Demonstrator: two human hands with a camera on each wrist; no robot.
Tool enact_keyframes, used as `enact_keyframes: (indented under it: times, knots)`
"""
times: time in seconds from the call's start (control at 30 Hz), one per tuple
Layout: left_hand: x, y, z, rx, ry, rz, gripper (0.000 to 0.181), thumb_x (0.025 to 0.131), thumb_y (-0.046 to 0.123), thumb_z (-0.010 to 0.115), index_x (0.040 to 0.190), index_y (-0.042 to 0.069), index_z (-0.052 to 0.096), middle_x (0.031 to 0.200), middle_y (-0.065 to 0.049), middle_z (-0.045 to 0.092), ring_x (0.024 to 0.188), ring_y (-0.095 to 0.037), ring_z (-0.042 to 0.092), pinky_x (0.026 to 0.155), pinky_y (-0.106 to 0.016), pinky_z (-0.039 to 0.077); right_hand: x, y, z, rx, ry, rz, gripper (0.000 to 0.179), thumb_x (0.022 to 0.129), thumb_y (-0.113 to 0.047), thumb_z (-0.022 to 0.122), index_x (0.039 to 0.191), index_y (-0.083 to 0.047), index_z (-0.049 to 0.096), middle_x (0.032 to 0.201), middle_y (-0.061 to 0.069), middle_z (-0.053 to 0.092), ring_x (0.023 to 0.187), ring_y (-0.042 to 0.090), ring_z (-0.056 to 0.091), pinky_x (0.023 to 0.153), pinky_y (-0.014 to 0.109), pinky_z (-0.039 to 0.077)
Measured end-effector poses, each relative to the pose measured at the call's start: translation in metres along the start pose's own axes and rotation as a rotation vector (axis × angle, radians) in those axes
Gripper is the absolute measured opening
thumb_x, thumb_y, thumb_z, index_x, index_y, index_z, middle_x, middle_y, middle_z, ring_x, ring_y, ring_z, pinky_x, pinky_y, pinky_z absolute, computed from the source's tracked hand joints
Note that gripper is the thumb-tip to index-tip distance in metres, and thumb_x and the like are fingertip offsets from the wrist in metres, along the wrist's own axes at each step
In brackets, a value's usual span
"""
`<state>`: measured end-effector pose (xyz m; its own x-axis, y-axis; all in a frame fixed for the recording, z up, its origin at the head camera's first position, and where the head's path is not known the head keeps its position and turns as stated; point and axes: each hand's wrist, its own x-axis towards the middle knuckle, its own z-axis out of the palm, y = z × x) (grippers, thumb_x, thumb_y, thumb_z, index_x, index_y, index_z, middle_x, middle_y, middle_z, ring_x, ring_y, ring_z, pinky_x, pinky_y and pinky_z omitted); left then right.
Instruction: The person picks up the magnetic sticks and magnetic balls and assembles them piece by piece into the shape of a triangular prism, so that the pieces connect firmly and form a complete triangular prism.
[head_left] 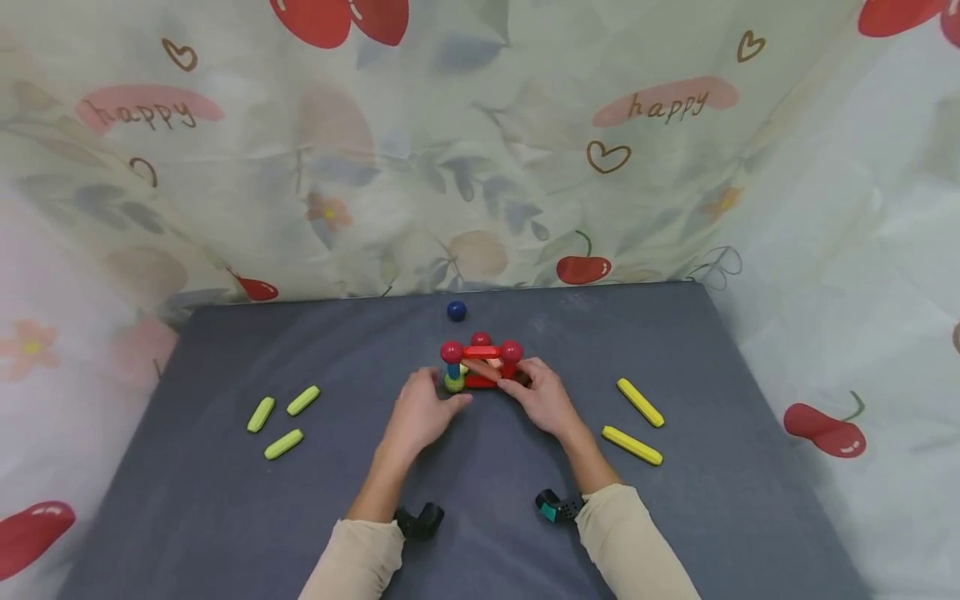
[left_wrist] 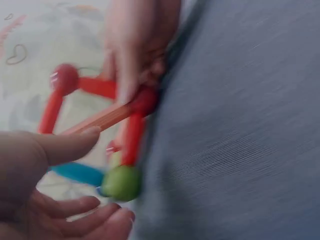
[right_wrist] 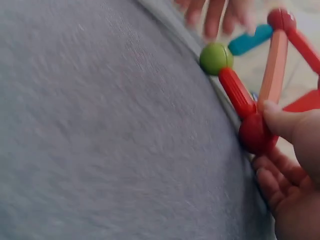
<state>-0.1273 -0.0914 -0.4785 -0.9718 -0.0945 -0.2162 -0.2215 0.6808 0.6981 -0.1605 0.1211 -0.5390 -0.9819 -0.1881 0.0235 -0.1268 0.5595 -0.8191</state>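
A frame built of magnetic rods and balls stands mid-table, with red balls (head_left: 452, 352) at its upper corners. Its lower left corner is a green ball (right_wrist: 216, 59), joined to a blue rod (right_wrist: 251, 40) and a red rod (right_wrist: 236, 92). An orange rod (right_wrist: 275, 67) slants across the front face. My right hand (head_left: 543, 396) pinches that rod's lower end, thumb on it, at the lower right red ball (right_wrist: 256, 134). On the other side, my left hand (head_left: 423, 408) is beside the green ball with fingers loosely spread; its thumb overlaps the orange rod in the left wrist view.
A dark blue ball (head_left: 457, 311) lies behind the frame. Several short pale green rods, one of them this rod (head_left: 303, 401), lie at left. Two longer yellow rods (head_left: 632, 445) lie at right. A patterned cloth (head_left: 480, 208) hangs along the table's back edge.
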Motion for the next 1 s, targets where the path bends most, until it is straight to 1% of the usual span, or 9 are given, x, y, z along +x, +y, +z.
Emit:
enact_keyframes:
  times: [0.1, 0.17, 0.3, 0.43, 0.5, 0.6, 0.7, 0.83, 1.0]
  knots:
    - [-0.002, -0.006, 0.01, -0.015, -0.076, 0.009, 0.085, 0.088, 0.037, 0.079, 0.153, -0.001, 0.04, 0.148, -0.022, 0.052, 0.132, -0.037, 0.055, 0.109, -0.055, 0.047, -0.007, -0.007, 0.002, -0.067, 0.003, -0.026, 0.031, 0.092, -0.028, 0.078, 0.115, -0.008, 0.072, 0.106, 0.008, 0.064, 0.089, 0.018, 0.058, 0.08, 0.032, 0.05]
    - [-0.001, -0.009, 0.014, -0.059, -0.088, 0.037, 0.097, 0.086, 0.037, 0.082, 0.159, 0.0, 0.029, 0.157, -0.023, 0.043, 0.137, -0.038, 0.052, 0.114, -0.056, 0.043, -0.012, -0.01, 0.001, -0.102, -0.051, -0.06, 0.031, 0.092, -0.027, 0.077, 0.117, -0.01, 0.071, 0.107, 0.007, 0.064, 0.091, 0.018, 0.06, 0.082, 0.032, 0.052]
    - [0.004, -0.015, 0.018, -0.111, -0.126, 0.107, 0.118, 0.078, 0.035, 0.089, 0.164, 0.005, 0.014, 0.168, -0.019, 0.025, 0.15, -0.04, 0.037, 0.119, -0.06, 0.035, -0.019, -0.011, -0.006, -0.053, -0.155, -0.114, 0.025, 0.094, -0.022, 0.075, 0.118, -0.016, 0.074, 0.111, 0.0, 0.07, 0.097, 0.015, 0.066, 0.088, 0.031, 0.056]
    - [0.007, -0.02, 0.023, -0.063, -0.156, 0.159, 0.123, 0.074, 0.033, 0.093, 0.165, 0.011, 0.013, 0.172, -0.012, 0.017, 0.154, -0.041, 0.022, 0.12, -0.063, 0.033, -0.017, -0.008, -0.011, -0.016, -0.047, -0.1, 0.025, 0.095, -0.019, 0.074, 0.12, -0.018, 0.073, 0.12, 0.001, 0.067, 0.093, 0.014, 0.067, 0.083, 0.028, 0.056]
    - [0.009, -0.021, 0.024, -0.046, -0.149, 0.174, 0.121, 0.073, 0.032, 0.093, 0.164, 0.011, 0.016, 0.171, -0.012, 0.021, 0.152, -0.042, 0.025, 0.118, -0.063, 0.034, -0.016, -0.009, -0.011, -0.039, -0.006, -0.081, 0.032, 0.095, -0.02, 0.074, 0.127, -0.017, 0.07, 0.127, 0.004, 0.062, 0.088, 0.013, 0.065, 0.079, 0.027, 0.056]
    - [0.013, -0.024, 0.023, -0.041, -0.107, 0.168, 0.113, 0.074, 0.029, 0.093, 0.163, 0.011, 0.024, 0.164, -0.014, 0.034, 0.143, -0.039, 0.039, 0.115, -0.058, 0.041, -0.016, -0.009, -0.012, -0.056, -0.03, -0.043, 0.039, 0.095, -0.021, 0.074, 0.133, -0.017, 0.066, 0.134, 0.005, 0.058, 0.084, 0.011, 0.063, 0.077, 0.025, 0.054]
    - [0.016, -0.026, 0.019, -0.059, -0.026, 0.118, 0.097, 0.078, 0.024, 0.091, 0.157, 0.009, 0.038, 0.142, -0.015, 0.052, 0.12, -0.03, 0.058, 0.102, -0.047, 0.053, -0.019, -0.008, -0.012, -0.048, -0.041, -0.011, 0.033, 0.095, -0.023, 0.074, 0.127, -0.019, 0.069, 0.122, 0.003, 0.062, 0.078, 0.011, 0.059, 0.07, 0.024, 0.052]
    - [0.019, -0.027, 0.016, -0.083, 0.083, 0.058, 0.069, 0.085, 0.021, 0.085, 0.144, 0.006, 0.053, 0.115, -0.013, 0.06, 0.091, -0.023, 0.063, 0.082, -0.04, 0.056, -0.021, -0.007, -0.013, -0.038, -0.046, 0.02, 0.018, 0.095, -0.031, 0.073, 0.112, -0.024, 0.074, 0.098, -0.002, 0.067, 0.07, 0.012, 0.055, 0.062, 0.024, 0.047]
    - [0.02, -0.029, 0.02, -0.196, 0.086, 0.09, 0.061, 0.09, 0.015, 0.079, 0.144, 0.008, 0.053, 0.128, -0.012, 0.067, 0.103, -0.024, 0.07, 0.089, -0.04, 0.059, -0.015, -0.003, -0.013, -0.022, 0.023, 0.026, 0.025, 0.097, -0.033, 0.071, 0.117, -0.018, 0.072, 0.104, 0.003, 0.067, 0.079, 0.015, 0.06, 0.069, 0.027, 0.049]
